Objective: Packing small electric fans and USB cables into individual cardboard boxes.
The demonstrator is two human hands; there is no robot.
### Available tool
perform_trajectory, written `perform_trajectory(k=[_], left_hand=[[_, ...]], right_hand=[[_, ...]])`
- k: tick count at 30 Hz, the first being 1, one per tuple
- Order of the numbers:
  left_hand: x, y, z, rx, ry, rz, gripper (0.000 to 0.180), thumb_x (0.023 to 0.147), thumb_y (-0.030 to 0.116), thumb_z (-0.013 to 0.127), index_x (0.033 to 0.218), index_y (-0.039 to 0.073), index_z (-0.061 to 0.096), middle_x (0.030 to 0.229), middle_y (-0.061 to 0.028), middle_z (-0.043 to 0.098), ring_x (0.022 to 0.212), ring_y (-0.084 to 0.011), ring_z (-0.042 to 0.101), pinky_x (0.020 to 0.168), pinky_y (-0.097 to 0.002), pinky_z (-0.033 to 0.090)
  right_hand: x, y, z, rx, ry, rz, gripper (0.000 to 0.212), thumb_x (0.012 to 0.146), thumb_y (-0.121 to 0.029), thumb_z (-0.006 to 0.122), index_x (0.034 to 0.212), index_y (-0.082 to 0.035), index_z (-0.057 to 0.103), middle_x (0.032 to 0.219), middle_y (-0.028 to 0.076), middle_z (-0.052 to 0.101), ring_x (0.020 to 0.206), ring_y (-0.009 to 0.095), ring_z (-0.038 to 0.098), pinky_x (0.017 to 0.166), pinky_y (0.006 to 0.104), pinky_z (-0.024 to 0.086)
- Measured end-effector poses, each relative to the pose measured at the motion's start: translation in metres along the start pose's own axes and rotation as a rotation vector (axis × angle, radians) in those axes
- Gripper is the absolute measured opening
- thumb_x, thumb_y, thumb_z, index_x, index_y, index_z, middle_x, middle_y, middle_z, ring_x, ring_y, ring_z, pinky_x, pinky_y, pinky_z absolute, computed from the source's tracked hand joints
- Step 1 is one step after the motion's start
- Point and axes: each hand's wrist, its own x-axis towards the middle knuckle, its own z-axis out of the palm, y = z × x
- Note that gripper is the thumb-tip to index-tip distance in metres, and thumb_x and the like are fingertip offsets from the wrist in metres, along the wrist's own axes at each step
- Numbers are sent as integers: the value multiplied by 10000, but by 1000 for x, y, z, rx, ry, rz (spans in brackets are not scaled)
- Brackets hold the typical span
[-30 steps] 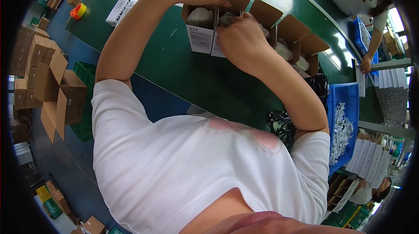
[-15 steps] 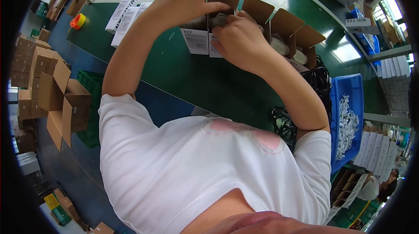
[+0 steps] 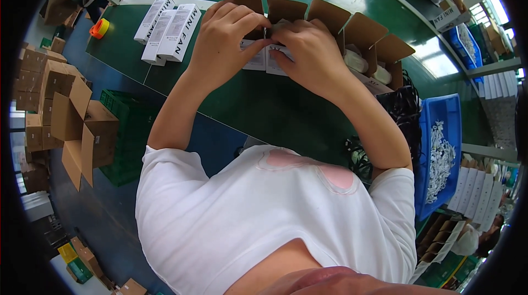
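Several small white cartons stand in a row on the green table, their brown flaps (image 3: 328,15) raised. My left hand (image 3: 226,42) is bent over the leftmost carton, its thumb reaching toward the neighbouring one. On the second carton (image 3: 276,67) rests my right hand (image 3: 311,50), thumb at the white front and fingers curled over the top edge. The fingertips of both hands nearly meet there. A bit of translucent wrapping shows between them; what lies under the fingers is hidden. Farther right, white wrapped items (image 3: 355,61) sit in open cartons.
Closed white boxes (image 3: 180,32) lie at the left, near a roll of orange-yellow tape (image 3: 99,28). To the right are black cords (image 3: 400,107) and a blue bin (image 3: 455,146) of white cables. An open brown box (image 3: 99,133) and green crate (image 3: 129,144) stand left of the table.
My left hand, spread and raised before, has come down onto the leftmost carton. My right hand stays at the second carton. More of the closed boxes at left shows.
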Motion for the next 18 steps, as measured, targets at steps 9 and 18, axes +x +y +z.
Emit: perform_trajectory(k=[9, 18], left_hand=[[17, 0, -17, -71, -188, 6, 97, 768, 68, 786, 815, 84, 702, 900, -24, 652, 874, -214, 588, 932, -362, 435], [46, 9, -8, 52, -183, 276, 68, 764, 35, 759, 780, 88, 718, 873, -40, 668, 758, -219, 586, 834, -321, 473]], right_hand=[[-1, -5, -7, -159, -224, -7, 153, 795, -88, 686, 945, -77, 705, 917, 62, 708, 921, 243, 625, 859, 354, 446], [-22, -11, -25, -52, 170, -89, 73, 823, -80, 679, 885, -47, 660, 859, 39, 682, 863, 228, 595, 838, 330, 460]])
